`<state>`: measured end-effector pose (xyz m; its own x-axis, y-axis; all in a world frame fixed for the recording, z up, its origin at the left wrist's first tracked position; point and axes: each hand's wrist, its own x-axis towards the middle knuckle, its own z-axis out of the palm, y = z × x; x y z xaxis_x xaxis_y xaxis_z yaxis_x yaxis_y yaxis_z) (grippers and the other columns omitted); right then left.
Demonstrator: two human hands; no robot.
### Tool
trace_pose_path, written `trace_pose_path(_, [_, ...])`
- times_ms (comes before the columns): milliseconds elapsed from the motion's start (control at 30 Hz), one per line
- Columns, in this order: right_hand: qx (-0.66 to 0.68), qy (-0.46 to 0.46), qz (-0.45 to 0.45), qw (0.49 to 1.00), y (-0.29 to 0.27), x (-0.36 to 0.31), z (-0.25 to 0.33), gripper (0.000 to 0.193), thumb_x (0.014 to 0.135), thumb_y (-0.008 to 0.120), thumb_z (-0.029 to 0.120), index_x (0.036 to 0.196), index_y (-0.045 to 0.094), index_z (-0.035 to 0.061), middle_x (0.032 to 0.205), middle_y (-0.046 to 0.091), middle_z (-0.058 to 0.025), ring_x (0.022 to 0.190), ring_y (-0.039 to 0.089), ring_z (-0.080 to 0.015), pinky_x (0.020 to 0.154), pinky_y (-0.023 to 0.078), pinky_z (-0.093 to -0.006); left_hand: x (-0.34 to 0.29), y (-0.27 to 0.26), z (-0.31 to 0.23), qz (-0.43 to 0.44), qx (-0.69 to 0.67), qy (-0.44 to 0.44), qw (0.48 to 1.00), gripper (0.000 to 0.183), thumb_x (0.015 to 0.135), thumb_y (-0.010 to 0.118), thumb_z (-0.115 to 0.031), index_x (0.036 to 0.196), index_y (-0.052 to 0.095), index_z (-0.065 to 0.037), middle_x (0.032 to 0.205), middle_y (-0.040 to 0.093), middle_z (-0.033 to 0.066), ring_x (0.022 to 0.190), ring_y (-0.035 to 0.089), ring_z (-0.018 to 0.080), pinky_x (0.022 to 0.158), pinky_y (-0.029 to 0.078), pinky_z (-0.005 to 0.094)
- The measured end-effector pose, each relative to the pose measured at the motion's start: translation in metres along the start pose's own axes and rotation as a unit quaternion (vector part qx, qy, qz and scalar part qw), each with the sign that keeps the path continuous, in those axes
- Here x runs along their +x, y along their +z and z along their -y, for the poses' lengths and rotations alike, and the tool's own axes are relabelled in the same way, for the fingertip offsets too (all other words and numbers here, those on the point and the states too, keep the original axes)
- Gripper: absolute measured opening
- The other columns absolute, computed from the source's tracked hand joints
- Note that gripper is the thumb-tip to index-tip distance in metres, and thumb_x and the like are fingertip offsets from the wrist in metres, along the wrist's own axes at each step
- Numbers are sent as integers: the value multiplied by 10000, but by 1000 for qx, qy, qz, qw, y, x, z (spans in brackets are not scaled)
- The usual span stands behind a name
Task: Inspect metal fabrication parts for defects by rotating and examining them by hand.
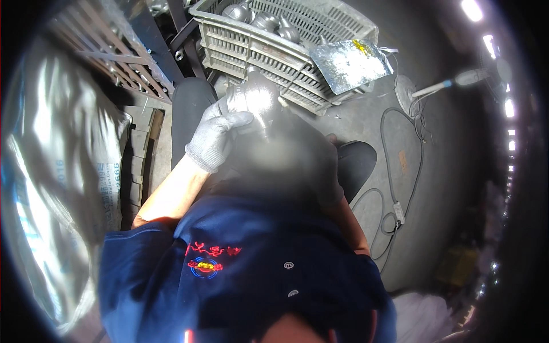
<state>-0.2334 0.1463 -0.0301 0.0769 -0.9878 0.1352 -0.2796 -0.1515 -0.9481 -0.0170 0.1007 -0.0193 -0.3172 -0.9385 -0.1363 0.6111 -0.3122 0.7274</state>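
Looking down, we saw first the big shiny plastic sack (51, 188) at our left, slumped against a wooden pallet (108, 51), and the grey concrete floor (366, 126) spreading to the right with a thin cable (394, 188) looping over it. Ahead of our knees stood a grey plastic crate (257, 51) holding several dark metal parts (266, 22); it seemed set there so that pieces stayed within easy reach. A crumpled silvery bag (350, 64) lay over its near corner, probably just dropped there out of the way.

We held one dark metal part (257, 100), rounded with a threaded neck, up in front of our chest, above our lap and just short of the crate, likely so that we could see it closely. Our left hand (220, 137), in a grey knit glove, was wrapped round the part from the left and below, thumb pressed across its body. Our right hand (320, 166) was lost in blur lower right of the part; we could not tell whether it gripped anything or lay open
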Motion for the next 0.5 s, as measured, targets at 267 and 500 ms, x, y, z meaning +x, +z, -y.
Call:
trace_pose_path(267, [-171, -120, 16, 978, 2, -1, 17, 398, 849, 636, -7, 1234, 634, 93, 975, 691, -164, 836, 692, -301, 714, 556, -344, -3, 2, 2, -34, 18, -19, 999, 475, 849, 558, -7, 1318, 491, 23, 1158, 624, 109, 1027, 632, 200, 915, 507, 323])
trace_pose_path(500, [-221, -102, 25, 970, 7, -7, 9, 362, 839, 614, 18, 1184, 655, 121, 922, 687, -130, 768, 685, -293, 658, 554, -364, -4, 3, 4, -39, 0, -10, 999, 498, 848, 541, 4, 1340, 470, 29, 1170, 622, 121, 1045, 632, 210, 946, 497, 327])
